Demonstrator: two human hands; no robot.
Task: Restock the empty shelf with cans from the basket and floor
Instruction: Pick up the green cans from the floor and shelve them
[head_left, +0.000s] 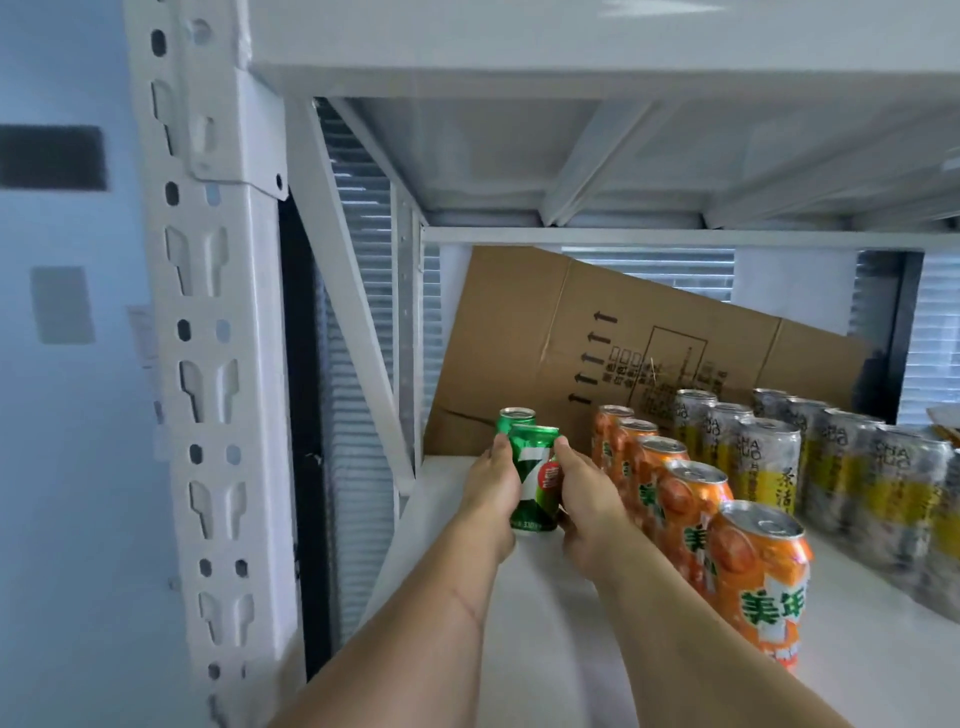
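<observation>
Both my hands hold one green can (536, 480) upright on the white shelf (524, 613), near its left end. My left hand (491, 488) grips its left side and my right hand (584, 501) its right side. A second green can (514, 422) stands just behind it, partly hidden. To the right runs a row of several orange cans (691, 512) from back to front. Further right stand rows of taller silver-and-yellow cans (769, 462). The basket and the floor are out of view.
A flattened cardboard box (530, 338) leans against the back of the shelf behind the cans. The white perforated upright post (208, 364) and a diagonal brace (353, 332) stand at the left. The shelf above (571, 57) hangs low overhead.
</observation>
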